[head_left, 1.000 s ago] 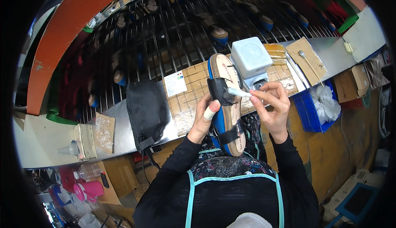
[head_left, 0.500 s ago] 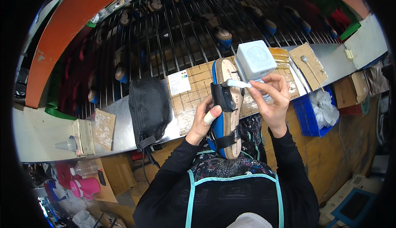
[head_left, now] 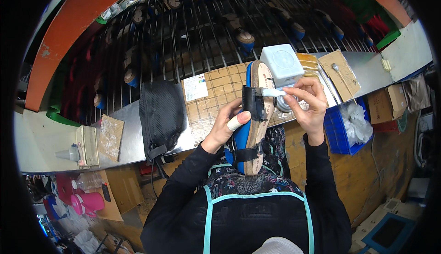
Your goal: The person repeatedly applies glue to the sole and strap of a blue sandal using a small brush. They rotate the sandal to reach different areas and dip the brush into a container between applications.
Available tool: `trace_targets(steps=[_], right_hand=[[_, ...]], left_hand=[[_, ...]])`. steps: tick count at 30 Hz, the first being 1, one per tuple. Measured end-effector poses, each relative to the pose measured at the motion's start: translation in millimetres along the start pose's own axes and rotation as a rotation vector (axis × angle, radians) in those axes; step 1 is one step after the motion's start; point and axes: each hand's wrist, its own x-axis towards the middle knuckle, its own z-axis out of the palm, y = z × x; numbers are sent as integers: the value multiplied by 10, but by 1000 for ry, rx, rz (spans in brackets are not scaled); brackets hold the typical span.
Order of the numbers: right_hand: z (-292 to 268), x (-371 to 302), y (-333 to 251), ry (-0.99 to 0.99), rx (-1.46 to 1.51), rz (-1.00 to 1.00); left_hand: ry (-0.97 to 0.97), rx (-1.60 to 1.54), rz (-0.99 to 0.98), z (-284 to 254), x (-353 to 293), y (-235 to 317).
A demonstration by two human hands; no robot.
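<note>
My left hand [head_left: 227,126], a pale wrap around its thumb, grips a sandal [head_left: 262,127] by its left side. The sandal stands upright in the picture, with a cork footbed, a blue sole edge and black straps. In my right hand [head_left: 310,108] a small brush with a white handle [head_left: 274,93] is pinched between thumb and fingers. Its tip meets the sandal's upper black strap [head_left: 251,103]; whether it presses on it I cannot tell. Just beyond the right hand stands a white square bottle [head_left: 281,64], partly behind the fingers.
Under the hands lies a taped cardboard sheet [head_left: 220,104] on a metal ledge. A black mesh bag [head_left: 163,118] sits left, and a cardboard piece with a brush [head_left: 342,72] right. Beyond, sandals [head_left: 245,38] rest on a rod conveyor [head_left: 202,33]. A blue crate [head_left: 337,130] holds white plastic.
The sandal has turned slightly, its footbed now facing further right. The brush has shifted a little to the right along with the right hand. Both hands keep their hold.
</note>
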Motion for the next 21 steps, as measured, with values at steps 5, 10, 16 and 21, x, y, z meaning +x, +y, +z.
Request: trace_targets(steps=[5, 10, 16, 21], right_hand=[[-73, -39, 70, 40, 6, -20], [-131, -84, 99, 70, 4, -27], [-250, -149, 89, 27, -113, 0], [-217, -211, 99, 41, -75, -25]], left_hand=[[-25, 41, -13, 56, 54, 29], [-55, 46, 1, 130, 116, 40], [-48, 25, -48, 187, 126, 24], [-22, 66, -59, 207, 137, 0]])
